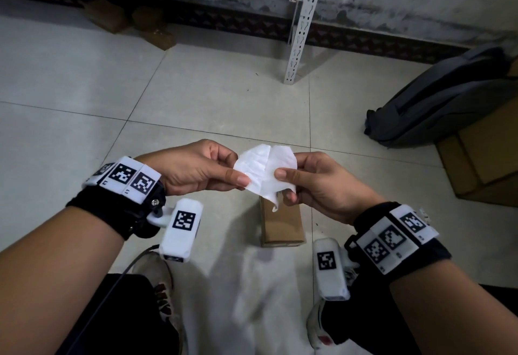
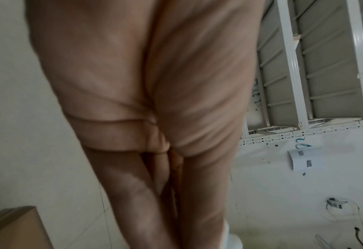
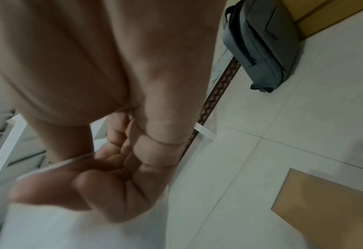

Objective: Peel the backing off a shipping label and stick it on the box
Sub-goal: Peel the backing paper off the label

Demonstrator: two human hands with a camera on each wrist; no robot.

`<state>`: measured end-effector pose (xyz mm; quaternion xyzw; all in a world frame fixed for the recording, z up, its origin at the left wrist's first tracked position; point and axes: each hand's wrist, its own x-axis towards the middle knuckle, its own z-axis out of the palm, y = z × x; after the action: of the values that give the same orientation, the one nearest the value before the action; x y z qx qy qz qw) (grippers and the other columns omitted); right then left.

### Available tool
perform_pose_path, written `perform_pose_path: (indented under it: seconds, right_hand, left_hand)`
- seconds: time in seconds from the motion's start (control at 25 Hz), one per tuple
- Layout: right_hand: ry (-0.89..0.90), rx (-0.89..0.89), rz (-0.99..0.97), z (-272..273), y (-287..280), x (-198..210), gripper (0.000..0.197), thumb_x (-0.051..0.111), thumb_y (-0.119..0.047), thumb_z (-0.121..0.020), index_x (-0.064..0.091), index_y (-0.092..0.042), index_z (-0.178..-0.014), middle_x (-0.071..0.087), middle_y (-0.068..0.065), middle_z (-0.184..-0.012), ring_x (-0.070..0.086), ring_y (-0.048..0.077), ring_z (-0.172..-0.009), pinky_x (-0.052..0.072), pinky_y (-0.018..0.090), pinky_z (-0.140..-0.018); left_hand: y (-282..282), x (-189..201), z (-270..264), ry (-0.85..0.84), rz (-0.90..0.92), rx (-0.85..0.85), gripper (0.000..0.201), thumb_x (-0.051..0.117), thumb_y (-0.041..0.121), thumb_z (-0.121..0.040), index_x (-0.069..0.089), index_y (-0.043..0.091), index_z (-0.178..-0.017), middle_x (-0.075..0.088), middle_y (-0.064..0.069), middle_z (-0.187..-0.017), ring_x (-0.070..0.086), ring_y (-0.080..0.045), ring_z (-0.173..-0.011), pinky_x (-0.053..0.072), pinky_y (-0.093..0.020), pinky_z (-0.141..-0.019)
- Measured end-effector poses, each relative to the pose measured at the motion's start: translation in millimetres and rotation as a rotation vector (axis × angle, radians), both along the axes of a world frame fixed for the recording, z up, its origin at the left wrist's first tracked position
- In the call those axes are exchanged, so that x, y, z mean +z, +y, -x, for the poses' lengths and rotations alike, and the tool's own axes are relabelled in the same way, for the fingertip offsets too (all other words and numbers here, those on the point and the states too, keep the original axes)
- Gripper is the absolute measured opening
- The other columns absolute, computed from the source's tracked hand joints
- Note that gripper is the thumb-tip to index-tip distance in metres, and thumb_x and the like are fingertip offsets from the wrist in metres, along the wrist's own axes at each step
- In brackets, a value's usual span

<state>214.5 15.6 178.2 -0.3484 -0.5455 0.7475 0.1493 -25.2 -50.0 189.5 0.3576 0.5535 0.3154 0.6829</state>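
Note:
A white shipping label [image 1: 266,171] is held in the air between both hands, its two layers spread apart at the top and a corner curling at the bottom. My left hand [image 1: 224,171] pinches the left layer between thumb and fingers. My right hand [image 1: 288,183] pinches the right layer; in the right wrist view white paper [image 3: 70,225] shows below the curled fingers [image 3: 95,190]. A small brown cardboard box [image 1: 281,222] lies on the floor just below the label, also seen in the right wrist view [image 3: 329,207]. The left wrist view shows mostly palm [image 2: 144,101].
The floor is pale tile [image 1: 112,88]. A white metal shelf leg [image 1: 300,32] stands ahead. A grey backpack [image 1: 437,102] leans on larger cardboard boxes [image 1: 482,158] at right. Brown parcels [image 1: 134,20] lie under the shelf. My shoes [image 1: 165,284] are below.

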Motion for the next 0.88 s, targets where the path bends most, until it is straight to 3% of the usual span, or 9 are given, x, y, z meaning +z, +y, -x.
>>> perform_pose_path:
  seconds: [0.36,0.52,0.64,0.72,0.8,0.88]
  right_hand:
    - [-0.005,0.074,0.011,-7,0,8,0.024,0.060,-0.003,-0.098,0.064,0.016,-0.112,0.062,0.018,-0.088,0.046,0.018,-0.057,0.047,0.025,-0.056]
    - [0.002,0.050,0.006,-7,-2,11,0.020,0.060,-0.002,-0.097,0.067,0.010,-0.111,0.062,0.018,-0.090,0.044,0.018,-0.057,0.046,0.024,-0.055]
    - [-0.008,0.018,-0.070,-5,-3,13,0.020,0.063,-0.004,-0.097,0.069,0.008,-0.112,0.065,0.020,-0.093,0.045,0.027,-0.064,0.046,0.024,-0.055]
    - [-0.085,0.046,-0.171,-3,-6,16,0.021,0.065,-0.005,-0.097,0.069,0.005,-0.114,0.069,0.023,-0.088,0.052,0.024,-0.060,0.049,0.025,-0.055]
    - [-0.153,0.100,-0.256,0,-12,18,0.019,0.065,-0.006,-0.097,0.069,0.005,-0.112,0.068,0.033,-0.087,0.057,0.020,-0.057,0.049,0.029,-0.057]
    - [-0.204,0.123,-0.300,3,-17,19,0.019,0.065,-0.012,-0.097,0.069,0.007,-0.102,0.068,0.032,-0.081,0.061,0.021,-0.059,0.048,0.031,-0.058]
  left_hand:
    - [-4,6,11,0.014,-0.063,-0.031,0.013,0.082,0.011,-0.058,0.077,0.011,-0.070,0.076,-0.007,-0.076,0.073,-0.011,-0.070,0.058,-0.017,-0.065]
    - [-5,6,13,-0.074,-0.034,-0.058,0.026,0.081,0.015,-0.065,0.076,0.003,-0.088,0.075,-0.010,-0.082,0.073,-0.014,-0.074,0.059,-0.018,-0.066]
    - [-5,6,12,-0.263,0.041,-0.029,0.055,0.085,0.044,-0.066,0.074,0.001,-0.100,0.073,-0.016,-0.093,0.072,-0.023,-0.086,0.062,-0.029,-0.076]
    - [-3,4,6,-0.257,0.101,-0.015,0.069,0.080,0.058,-0.064,0.071,0.003,-0.104,0.069,-0.015,-0.099,0.068,-0.026,-0.089,0.061,-0.035,-0.077]
    - [-3,0,-6,-0.175,0.044,0.024,0.047,0.080,0.047,-0.071,0.074,0.006,-0.094,0.069,-0.014,-0.094,0.067,-0.025,-0.082,0.059,-0.032,-0.071]
    - [-4,-2,-19,-0.094,-0.017,0.123,0.025,0.077,0.026,-0.078,0.074,0.003,-0.087,0.073,-0.014,-0.083,0.070,-0.023,-0.071,0.057,-0.028,-0.064]
